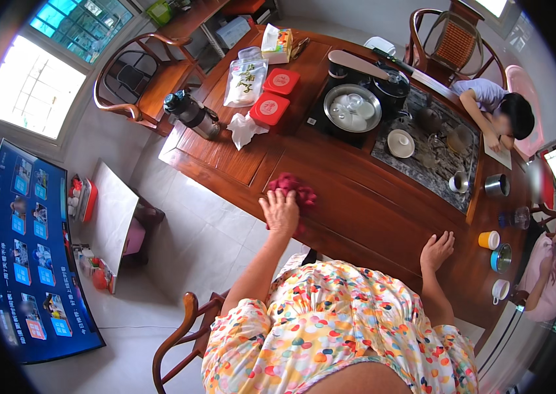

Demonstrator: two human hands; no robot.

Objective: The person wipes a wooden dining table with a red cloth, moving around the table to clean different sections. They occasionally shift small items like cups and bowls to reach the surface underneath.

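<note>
My left hand (280, 212) lies on a crumpled dark red cloth (294, 187) near the front edge of the wooden table (347, 197). Its fingers press on the cloth, part of which is hidden under the hand. To the right, my right hand (437, 250) rests on the tabletop with its fingers spread and nothing in it. Beyond the cloth are a crumpled white tissue (246, 129), two red boxes (269, 108) and a dark thermos flask (191, 115). A steel pot (352, 108) with white cups in water stands on the black cooker behind.
A stone tea tray (416, 160) holds a lidded white bowl (400, 144) and glassware. Along the right side stand a steel cup (497, 185), a yellow cup (489, 240) and a white mug (500, 290). One person leans on the far right edge; another sits at the right.
</note>
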